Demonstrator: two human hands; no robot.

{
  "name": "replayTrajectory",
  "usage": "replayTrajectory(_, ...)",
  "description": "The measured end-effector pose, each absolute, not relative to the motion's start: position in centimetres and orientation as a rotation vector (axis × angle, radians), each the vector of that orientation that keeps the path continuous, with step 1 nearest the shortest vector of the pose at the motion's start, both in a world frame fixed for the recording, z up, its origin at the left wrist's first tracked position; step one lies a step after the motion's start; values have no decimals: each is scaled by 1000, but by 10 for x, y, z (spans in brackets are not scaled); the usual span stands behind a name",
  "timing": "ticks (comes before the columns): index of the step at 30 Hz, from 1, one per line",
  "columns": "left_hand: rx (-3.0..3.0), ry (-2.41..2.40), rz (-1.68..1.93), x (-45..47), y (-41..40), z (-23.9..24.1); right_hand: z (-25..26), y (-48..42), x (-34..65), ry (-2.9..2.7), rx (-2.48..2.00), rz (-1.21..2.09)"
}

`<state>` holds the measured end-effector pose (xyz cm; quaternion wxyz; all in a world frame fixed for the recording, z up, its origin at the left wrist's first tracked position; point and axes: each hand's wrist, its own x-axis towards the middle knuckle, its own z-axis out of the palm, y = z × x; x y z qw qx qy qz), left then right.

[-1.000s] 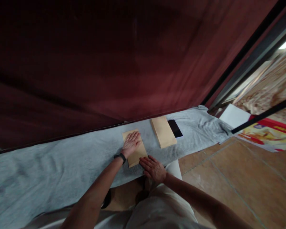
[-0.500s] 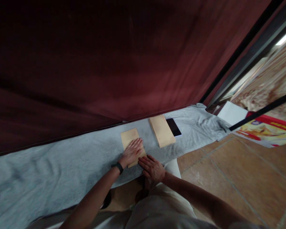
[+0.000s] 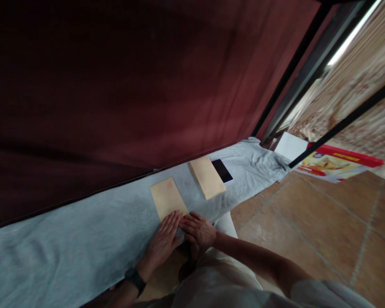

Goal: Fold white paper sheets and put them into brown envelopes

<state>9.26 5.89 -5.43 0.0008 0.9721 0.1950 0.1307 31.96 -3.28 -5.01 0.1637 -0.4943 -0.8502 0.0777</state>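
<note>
A flat tan paper piece [image 3: 168, 196], possibly an envelope, lies on the grey cloth [image 3: 115, 214] in front of me. My left hand [image 3: 163, 239] rests flat on its near edge, fingers stretched out together and pointing away from me. Beside it, my right hand [image 3: 199, 231] lies with extended fingers across the near right corner, its fingertips touching or almost touching the left hand. Both hands hide the paper's near end. To the right sits a thick stack of similar tan paper [image 3: 208, 177], next to a dark-screened tablet or phone [image 3: 223, 170].
A dark red panel [image 3: 167, 107] rises along the far side of the cloth-covered narrow surface. At right are a black bar [image 3: 340, 124], a red and yellow printed box [image 3: 333, 164] and brown floor tiles [image 3: 301, 218].
My left hand has slid toward me, from the paper's middle to its near edge, uncovering more of it. My right hand stays at the near corner. The view has shifted slightly.
</note>
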Motion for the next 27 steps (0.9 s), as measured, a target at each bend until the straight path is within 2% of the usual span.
replayTrajectory(16,3072,788,355,56,30,-47,-41,-44,318,-2198,-1584,261)
replayTrajectory(24,2962,944,393,65,21,-50,-41,-7,282,-1793,-2067,340)
replayTrajectory(27,2966,966,397,66,20,-50,-46,4,284,-1747,-2101,376)
